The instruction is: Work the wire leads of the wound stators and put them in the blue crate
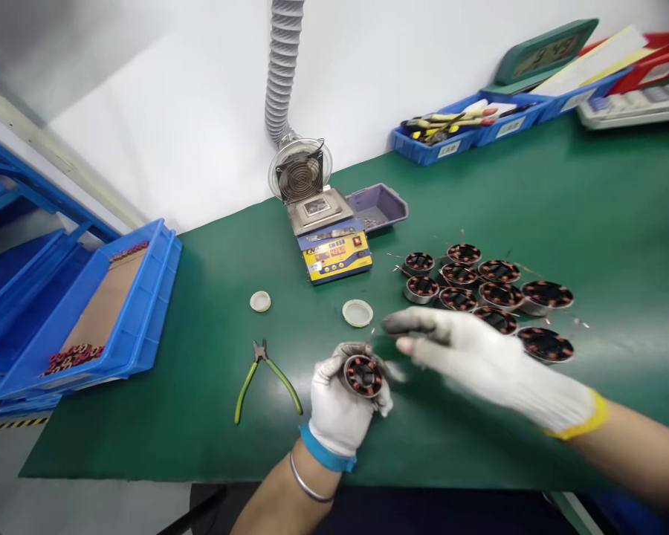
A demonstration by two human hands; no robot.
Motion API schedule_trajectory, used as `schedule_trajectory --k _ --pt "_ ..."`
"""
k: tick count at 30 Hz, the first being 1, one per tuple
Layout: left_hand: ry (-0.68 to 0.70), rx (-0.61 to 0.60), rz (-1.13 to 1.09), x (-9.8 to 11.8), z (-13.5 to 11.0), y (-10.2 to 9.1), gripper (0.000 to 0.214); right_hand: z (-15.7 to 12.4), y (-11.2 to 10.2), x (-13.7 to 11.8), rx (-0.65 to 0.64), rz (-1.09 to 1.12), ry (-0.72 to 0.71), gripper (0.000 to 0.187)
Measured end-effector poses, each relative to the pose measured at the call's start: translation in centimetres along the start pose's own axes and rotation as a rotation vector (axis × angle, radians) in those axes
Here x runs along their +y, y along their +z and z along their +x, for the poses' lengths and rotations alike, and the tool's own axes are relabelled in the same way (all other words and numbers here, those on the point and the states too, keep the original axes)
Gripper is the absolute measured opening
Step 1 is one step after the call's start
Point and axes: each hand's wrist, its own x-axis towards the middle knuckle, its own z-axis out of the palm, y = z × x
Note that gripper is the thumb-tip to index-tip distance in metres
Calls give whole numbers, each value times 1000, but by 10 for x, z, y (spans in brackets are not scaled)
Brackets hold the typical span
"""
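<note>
1. Gripping a round silvery metal ring lined with copper coils point(362, 376), the left hand point(339, 420), in a blue-cuffed white cotton glove, held it near the front edge of the green surface point(189, 423).
2. The right hand point(471, 353), in a yellow-cuffed white glove, hung blurred just beside it, thumb and fingers extended and loosely parted.
3. Green-handled metal pliers point(261, 351) lay spread at left.
4. Two shallow, round, off-white dishes point(357, 313) sat beyond.
5. Similar coil-lined rings point(458, 299) clustered at right.
6. Farther back stood a yellow-and-blue box with a red digital display point(337, 256).
</note>
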Motion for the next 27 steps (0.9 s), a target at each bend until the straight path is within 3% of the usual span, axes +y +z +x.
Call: schedule_trajectory --k 2,5,8,12,15,19,21,24,26,27 --pt "-42 8 -7 -1 0 -1 29 -3 11 5 -117 -58 -75 56" --pt "-117 43 -2 -2 0 -1 29 -4 20 4 -182 -114 -253 40" --pt "-167 28 -6 -1 0 -1 29 -2 17 -4 -227 -161 -350 31" --pt "-184 -41 26 0 0 -4 35 -1 8 -13 -270 -169 -407 35" --pt "-251 -46 140 -5 5 -11 47 -1 8 -14 -220 -265 -503 31" --pt "-487 -161 312 -13 11 -19 62 -5 11 -22 12 -610 -902 26" --pt "-385 -163 263 -11 9 -17 50 -9 11 -32 71 -768 -1039 27" --pt "-15 20 22 2 3 -11 35 -18 13 -52 108 -847 -1086 24" --pt "165 118 -104 11 1 -8 48 -25 16 -64 115 -808 -1114 23" --pt "179 125 -91 12 2 -8 56 -28 18 -70 90 -772 -1138 22"
